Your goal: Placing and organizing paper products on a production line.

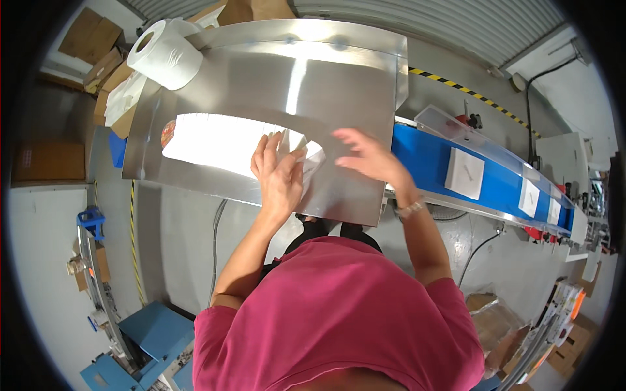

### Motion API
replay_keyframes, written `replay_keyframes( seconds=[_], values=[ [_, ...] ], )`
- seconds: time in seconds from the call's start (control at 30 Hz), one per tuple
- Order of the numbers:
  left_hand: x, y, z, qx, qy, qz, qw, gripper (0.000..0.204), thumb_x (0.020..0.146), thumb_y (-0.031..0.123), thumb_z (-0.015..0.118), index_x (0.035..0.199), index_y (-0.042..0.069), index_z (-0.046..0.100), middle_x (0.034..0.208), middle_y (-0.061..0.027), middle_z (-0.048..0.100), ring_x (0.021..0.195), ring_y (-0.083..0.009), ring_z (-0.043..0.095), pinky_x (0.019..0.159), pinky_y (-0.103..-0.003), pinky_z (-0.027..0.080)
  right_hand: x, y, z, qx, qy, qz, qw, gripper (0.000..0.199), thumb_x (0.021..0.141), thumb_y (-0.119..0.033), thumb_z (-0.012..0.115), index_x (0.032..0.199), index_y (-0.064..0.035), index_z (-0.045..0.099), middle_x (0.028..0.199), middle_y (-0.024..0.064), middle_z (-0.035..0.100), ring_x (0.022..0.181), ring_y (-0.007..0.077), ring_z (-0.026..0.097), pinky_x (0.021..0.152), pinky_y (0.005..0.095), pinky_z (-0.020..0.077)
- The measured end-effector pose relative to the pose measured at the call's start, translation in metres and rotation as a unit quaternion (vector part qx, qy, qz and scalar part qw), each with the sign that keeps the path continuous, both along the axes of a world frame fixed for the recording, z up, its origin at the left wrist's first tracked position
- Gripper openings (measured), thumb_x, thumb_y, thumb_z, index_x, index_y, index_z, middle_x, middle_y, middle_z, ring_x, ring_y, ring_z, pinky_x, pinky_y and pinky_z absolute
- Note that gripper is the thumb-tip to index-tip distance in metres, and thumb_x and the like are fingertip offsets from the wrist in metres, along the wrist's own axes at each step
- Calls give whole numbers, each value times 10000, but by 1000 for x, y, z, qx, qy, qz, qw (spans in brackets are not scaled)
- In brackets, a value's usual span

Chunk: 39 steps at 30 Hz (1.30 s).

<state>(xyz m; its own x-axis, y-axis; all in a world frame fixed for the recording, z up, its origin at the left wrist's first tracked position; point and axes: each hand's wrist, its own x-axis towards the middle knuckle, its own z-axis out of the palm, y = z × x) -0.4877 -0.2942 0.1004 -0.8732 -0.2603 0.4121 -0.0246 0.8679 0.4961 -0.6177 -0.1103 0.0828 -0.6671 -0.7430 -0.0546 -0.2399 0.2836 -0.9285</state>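
A long row of thin white packets (215,141), packed face to face, lies across the steel table (339,85). At its right end several packets (313,156) lean apart like a fan. My left hand (279,176) is closed over this end, its fingers curled on the packets' upper edges. Just right of the row, my right hand (373,158) hovers over the table beside the blue conveyor belt (424,153), fingers apart and nothing in them. White square packets (465,173) lie flat and spaced out along the belt. A reddish patterned item (168,135) touches the row's left end.
A large white roll (166,55) rests on the table's far left corner. A clear guard (469,133) runs along the belt's far side. Cardboard boxes (49,161) stand at the left. Black-and-yellow tape (469,94) marks the floor, where cables (218,241) also run.
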Motion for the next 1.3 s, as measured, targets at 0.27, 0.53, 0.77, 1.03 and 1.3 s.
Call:
replay_keyframes(
  seconds=[0.27,0.53,0.77,1.03,1.3],
  values=[
    [-1,-10,-2,-30,-5,38,999,359,810,136,634,1154,57,573,1345,-196,381,1274,-406,300,1026,-517,234,0,-9,-24,0,-48,31,998,315,844,-207,667,1064,-3,572,941,49,575,853,116,512,759,258,436],
    [-1,-14,-3,6,8,40,999,320,735,-11,639,1040,84,649,1282,-155,470,1234,-384,374,1003,-474,302,-22,149,-71,178,109,-476,854,303,869,-326,624,886,-29,565,691,81,523,641,196,492,572,315,404],
    [0,-12,1,13,-8,25,1000,325,709,-36,636,1001,101,667,1308,-146,454,1263,-393,337,1028,-484,263,-19,86,-26,135,182,-239,944,552,764,-192,731,1243,-43,499,1164,124,584,1081,251,550,883,362,460],
    [0,-14,5,15,-18,-5,1000,239,726,51,682,960,98,688,1337,-180,414,1284,-406,303,1038,-499,229,-4,-55,-20,-37,87,104,990,440,747,-171,697,1139,-26,563,1194,129,535,1078,297,512,884,367,446],
    [0,-30,-6,-80,-2,45,996,324,788,34,620,1110,71,601,1304,-194,442,1264,-398,347,1025,-498,272,-3,54,-54,-9,-71,-254,965,300,860,-255,644,1014,-2,598,871,53,638,748,105,532,672,293,462]
  ],
)
